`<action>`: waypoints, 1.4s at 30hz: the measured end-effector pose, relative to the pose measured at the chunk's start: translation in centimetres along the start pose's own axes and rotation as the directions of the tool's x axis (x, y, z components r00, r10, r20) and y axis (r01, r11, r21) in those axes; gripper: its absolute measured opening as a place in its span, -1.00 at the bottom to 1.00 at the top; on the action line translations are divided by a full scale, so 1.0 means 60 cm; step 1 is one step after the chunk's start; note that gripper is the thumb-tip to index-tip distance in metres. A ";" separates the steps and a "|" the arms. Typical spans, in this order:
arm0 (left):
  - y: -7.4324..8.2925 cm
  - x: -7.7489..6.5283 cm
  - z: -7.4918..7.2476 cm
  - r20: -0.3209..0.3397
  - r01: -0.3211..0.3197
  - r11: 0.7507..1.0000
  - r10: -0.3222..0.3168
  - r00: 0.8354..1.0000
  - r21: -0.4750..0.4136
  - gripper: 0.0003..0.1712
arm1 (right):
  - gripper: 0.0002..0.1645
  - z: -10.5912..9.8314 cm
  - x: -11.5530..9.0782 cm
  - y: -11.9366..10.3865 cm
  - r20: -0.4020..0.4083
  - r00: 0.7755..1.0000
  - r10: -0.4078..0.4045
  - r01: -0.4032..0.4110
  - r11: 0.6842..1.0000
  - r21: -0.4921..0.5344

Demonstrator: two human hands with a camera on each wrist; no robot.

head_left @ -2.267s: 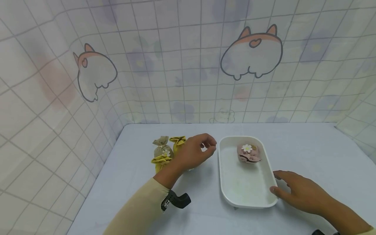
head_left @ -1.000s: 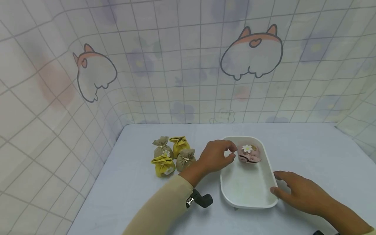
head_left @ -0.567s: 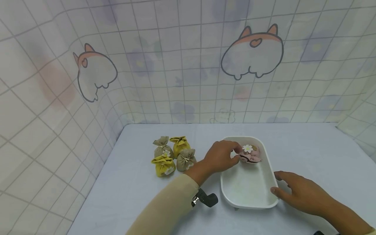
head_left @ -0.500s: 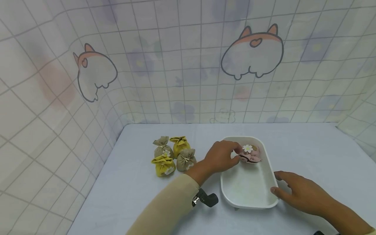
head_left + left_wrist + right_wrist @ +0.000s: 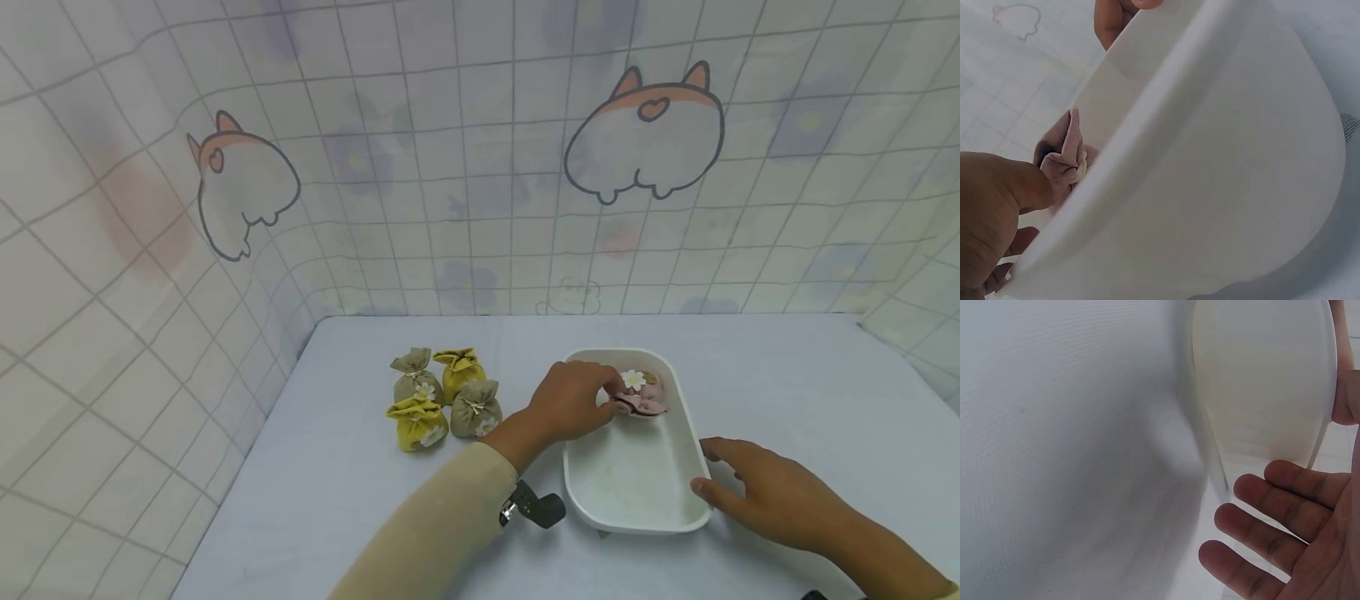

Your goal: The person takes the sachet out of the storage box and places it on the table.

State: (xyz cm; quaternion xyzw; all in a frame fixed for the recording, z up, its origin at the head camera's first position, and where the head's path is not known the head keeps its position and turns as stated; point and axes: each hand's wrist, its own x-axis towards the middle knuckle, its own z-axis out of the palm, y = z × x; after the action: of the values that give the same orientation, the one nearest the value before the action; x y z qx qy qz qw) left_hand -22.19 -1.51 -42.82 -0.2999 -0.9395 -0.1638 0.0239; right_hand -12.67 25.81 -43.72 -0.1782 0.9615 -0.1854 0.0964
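A small pink cloth pouch [image 5: 651, 392] with a white flower lies in the far part of the white tray [image 5: 630, 492]. My left hand [image 5: 573, 400] reaches over the tray's left rim. Its thumb and index finger pinch the left side of the pouch; in the left wrist view the thumb lies against the gathered pink cloth [image 5: 1069, 156], while the other fingers are partly hidden by the rim. At the tray's right side, my right hand [image 5: 772, 492] rests with loosely extended fingers [image 5: 1272, 512] and thumb by the wall.
Left of the tray several small pouches stand close together: two yellow, such as the front yellow pouch [image 5: 417, 423], and two grey-green, such as the near grey-green pouch [image 5: 475, 408]. Patterned cloth [image 5: 510, 208] hangs behind and beside the white table [image 5: 315, 500].
From beside the grouped pouches, my left hand has moved right, over the tray rim, and its fingers have come onto the pink pouch. My right hand stays in place.
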 end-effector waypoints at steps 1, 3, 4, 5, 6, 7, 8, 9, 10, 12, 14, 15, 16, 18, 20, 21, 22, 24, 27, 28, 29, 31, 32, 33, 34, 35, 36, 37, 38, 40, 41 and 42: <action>0.001 0.001 0.000 0.002 0.002 1.000 -0.002 1.000 0.002 -0.77 | -0.08 0.000 0.000 0.001 0.001 1.000 0.002 -0.002 1.000 0.000; 0.002 0.001 0.001 0.006 0.006 1.000 -0.006 1.000 0.009 -0.79 | -0.07 0.000 0.000 0.001 0.006 1.000 0.005 -0.005 1.000 0.001; 0.003 0.002 0.001 0.007 0.007 1.000 -0.007 1.000 0.013 -0.80 | -0.06 0.000 0.000 0.001 0.009 1.000 0.008 -0.008 1.000 0.000; 0.003 0.002 0.002 0.006 0.008 1.000 -0.008 1.000 0.015 -0.82 | -0.05 0.000 0.001 0.001 0.013 1.000 0.012 -0.012 1.000 0.000; 0.004 0.002 0.002 0.005 0.008 1.000 -0.008 1.000 0.019 -0.83 | -0.05 0.000 0.001 0.001 0.015 1.000 0.014 -0.014 1.000 0.000; 0.004 0.002 0.003 0.002 0.008 1.000 -0.008 1.000 0.021 -0.84 | -0.05 0.000 0.001 0.001 0.017 1.000 0.015 -0.015 1.000 0.000; 0.004 0.002 0.003 -0.001 0.008 1.000 -0.008 1.000 0.022 -0.85 | -0.05 0.000 0.001 0.001 0.017 1.000 0.015 -0.015 1.000 0.001; 0.005 0.003 0.004 -0.004 0.008 1.000 -0.008 1.000 0.023 -0.87 | -0.04 0.000 0.001 0.001 0.018 1.000 0.016 -0.016 1.000 0.001; 0.005 0.003 0.004 -0.008 0.008 1.000 -0.008 1.000 0.022 -0.88 | -0.04 0.000 0.001 0.000 0.018 1.000 0.017 -0.017 1.000 0.001; 0.004 0.003 0.006 -0.015 0.010 1.000 -0.010 1.000 0.016 -0.90 | -0.04 0.000 0.001 0.000 0.016 1.000 0.015 -0.015 1.000 0.001; 0.004 0.003 0.007 -0.021 0.016 1.000 -0.015 1.000 0.005 -0.92 | -0.05 0.000 0.001 0.000 0.014 1.000 0.012 -0.012 1.000 0.000; 0.003 0.003 0.007 -0.025 0.017 1.000 -0.017 1.000 0.000 -0.93 | -0.04 0.000 0.001 0.000 0.014 1.000 0.011 -0.011 1.000 -0.001; 0.002 0.004 0.007 -0.031 0.016 1.000 -0.016 0.999 -0.005 -0.94 | -0.05 0.000 0.002 0.000 0.014 1.000 0.010 -0.010 1.000 -0.002; 0.002 0.004 0.007 -0.041 0.013 1.000 -0.014 0.999 -0.019 -0.95 | -0.06 -0.001 0.002 0.001 0.011 1.000 0.006 -0.006 1.000 -0.002; 0.001 0.004 0.006 -0.054 0.003 0.999 -0.006 0.999 -0.046 -0.95 | -0.07 -0.001 0.002 0.001 0.010 1.000 0.004 -0.004 1.000 -0.001; 0.001 0.004 0.005 -0.057 0.004 0.998 -0.008 0.998 -0.065 -0.94 | -0.07 -0.002 0.002 0.001 0.011 1.000 0.004 -0.004 1.000 -0.002; 0.001 0.003 0.004 -0.061 0.005 0.996 -0.010 0.998 -0.088 -0.93 | -0.07 -0.002 0.002 0.001 0.011 1.000 0.006 -0.006 1.000 -0.001; 0.001 0.002 0.002 -0.063 0.013 0.990 -0.022 0.998 -0.143 -0.92 | -0.06 -0.002 0.001 0.001 0.013 1.000 0.008 -0.008 1.000 -0.001; 0.001 0.000 -0.002 -0.067 0.029 0.973 -0.046 0.997 -0.229 -0.90 | -0.05 -0.003 0.002 0.002 0.018 1.000 0.014 -0.014 1.000 -0.002; 0.001 -0.001 -0.003 -0.070 0.029 0.966 -0.049 0.996 -0.256 -0.90 | -0.05 -0.002 0.002 0.002 0.018 1.000 0.016 -0.016 1.000 -0.002; 0.001 -0.001 -0.005 -0.071 0.030 0.958 -0.052 0.996 -0.284 -0.90 | -0.04 -0.002 0.002 0.002 0.019 1.000 0.017 -0.017 1.000 -0.001; 0.003 -0.001 -0.009 -0.073 0.025 0.942 -0.053 0.996 -0.336 -0.89 | -0.04 -0.002 0.003 0.002 0.022 1.000 0.020 -0.020 1.000 0.000; 0.004 -0.002 -0.010 -0.072 0.027 0.933 -0.057 0.996 -0.360 -0.90 | -0.04 -0.002 0.003 0.002 0.022 1.000 0.021 -0.021 1.000 0.001; 0.005 -0.002 -0.012 -0.071 0.026 0.924 -0.057 0.996 -0.382 -0.89 | -0.04 -0.001 0.004 0.003 0.024 0.999 0.022 -0.022 1.000 0.002; 0.006 -0.003 -0.014 -0.070 0.026 0.915 -0.059 0.996 -0.402 -0.89 | -0.04 -0.001 0.004 0.003 0.024 0.999 0.021 -0.021 1.000 0.003; 0.008 -0.004 -0.015 -0.069 0.026 0.908 -0.060 0.996 -0.417 -0.89 | -0.03 0.000 0.004 0.003 0.024 0.999 0.021 -0.021 1.000 0.003; 0.009 -0.004 -0.017 -0.067 0.028 0.902 -0.063 0.996 -0.430 -0.89 | -0.03 0.000 0.004 0.003 0.023 1.000 0.021 -0.021 1.000 0.003; 0.010 -0.005 -0.018 -0.064 0.033 0.897 -0.068 0.996 -0.441 -0.89 | -0.03 0.000 0.004 0.003 0.023 1.000 0.020 -0.020 1.000 0.003; 0.011 -0.006 -0.019 -0.061 0.034 0.892 -0.069 0.996 -0.451 -0.89 | -0.03 0.000 0.004 0.003 0.022 1.000 0.020 -0.020 1.000 0.002; 0.012 -0.008 -0.022 -0.062 0.034 0.887 -0.070 0.996 -0.460 -0.88 | -0.03 0.000 0.004 0.003 0.022 1.000 0.020 -0.020 1.000 -0.001; 0.013 -0.008 -0.023 -0.061 0.034 0.884 -0.070 0.996 -0.466 -0.87 | -0.02 0.000 0.004 0.003 0.023 1.000 0.021 -0.021 1.000 -0.003; 0.013 -0.009 -0.024 -0.058 0.040 0.881 -0.076 0.995 -0.471 -0.87 | -0.02 0.000 0.004 0.002 0.022 1.000 0.020 -0.020 1.000 -0.005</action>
State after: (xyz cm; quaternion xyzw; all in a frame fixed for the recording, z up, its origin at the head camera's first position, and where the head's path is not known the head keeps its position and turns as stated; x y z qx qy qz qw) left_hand -21.36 -1.70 -41.31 -0.2623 -0.8790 -0.3978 -0.0191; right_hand -12.96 25.84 -43.78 -0.1707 0.9626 -0.1804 0.1084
